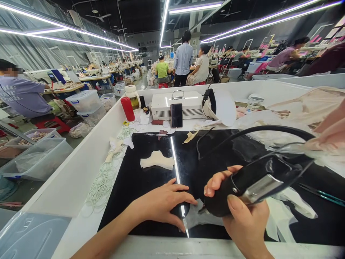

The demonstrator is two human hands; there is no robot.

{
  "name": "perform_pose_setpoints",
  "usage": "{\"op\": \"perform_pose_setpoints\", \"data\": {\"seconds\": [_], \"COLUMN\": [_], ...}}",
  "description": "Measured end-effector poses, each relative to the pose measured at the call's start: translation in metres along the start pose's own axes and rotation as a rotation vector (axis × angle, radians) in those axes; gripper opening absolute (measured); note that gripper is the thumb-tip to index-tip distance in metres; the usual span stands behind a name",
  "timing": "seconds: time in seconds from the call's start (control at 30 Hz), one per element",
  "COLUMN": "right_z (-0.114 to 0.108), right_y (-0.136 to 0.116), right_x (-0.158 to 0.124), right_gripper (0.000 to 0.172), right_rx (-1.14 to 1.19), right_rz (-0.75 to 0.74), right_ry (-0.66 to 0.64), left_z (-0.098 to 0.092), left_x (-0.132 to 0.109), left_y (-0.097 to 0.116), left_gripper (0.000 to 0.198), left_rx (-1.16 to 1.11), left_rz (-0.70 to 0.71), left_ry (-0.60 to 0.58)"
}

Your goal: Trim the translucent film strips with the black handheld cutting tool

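Observation:
My right hand (244, 219) is wrapped round a black corded hand tool (253, 183) with a silver metal plate on its side. The tool's small pointed tip (202, 209) is at a translucent sheer piece (207, 220) on the glossy black work surface (151, 194). Opposite the tip, my left hand (169, 199) has its fingers spread over the surface, fingertips close to the sheer piece's left edge; whether they touch it I cannot tell. Beyond the left hand lies a small stack of cream fabric pieces (157, 160). Pale cut pieces (280, 216) lie partly behind my right hand.
A thick black cable (269, 127) arches across the right side. Teal tweezers (323, 195) lie at the right. Behind stand a phone (176, 115), a white vented box (161, 104), a red cup (127, 109) and a jug (132, 96). Tangled pale cords (101, 187) lie left.

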State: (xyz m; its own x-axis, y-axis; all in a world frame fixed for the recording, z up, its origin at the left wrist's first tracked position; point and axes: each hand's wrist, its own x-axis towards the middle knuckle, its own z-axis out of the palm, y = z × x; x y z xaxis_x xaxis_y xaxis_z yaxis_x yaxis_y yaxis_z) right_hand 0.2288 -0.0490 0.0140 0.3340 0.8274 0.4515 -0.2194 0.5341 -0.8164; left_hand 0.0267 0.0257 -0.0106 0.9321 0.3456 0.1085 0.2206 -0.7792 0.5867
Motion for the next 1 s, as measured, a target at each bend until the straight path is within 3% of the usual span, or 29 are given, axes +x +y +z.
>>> {"op": "perform_pose_setpoints", "data": {"seconds": [0.7, 1.0], "right_z": [0.017, 0.021], "right_y": [0.019, 0.019], "right_x": [-0.001, -0.001], "right_gripper": [0.035, 0.030], "right_rx": [0.061, 0.067], "right_rz": [-0.010, -0.016], "right_ry": [0.034, 0.019], "left_z": [0.004, 0.005], "left_x": [0.000, 0.002], "left_y": [-0.007, -0.013], "left_gripper": [0.075, 0.085], "left_rx": [-0.051, -0.154], "left_rz": [-0.002, -0.054], "left_ry": [0.004, -0.080]}}
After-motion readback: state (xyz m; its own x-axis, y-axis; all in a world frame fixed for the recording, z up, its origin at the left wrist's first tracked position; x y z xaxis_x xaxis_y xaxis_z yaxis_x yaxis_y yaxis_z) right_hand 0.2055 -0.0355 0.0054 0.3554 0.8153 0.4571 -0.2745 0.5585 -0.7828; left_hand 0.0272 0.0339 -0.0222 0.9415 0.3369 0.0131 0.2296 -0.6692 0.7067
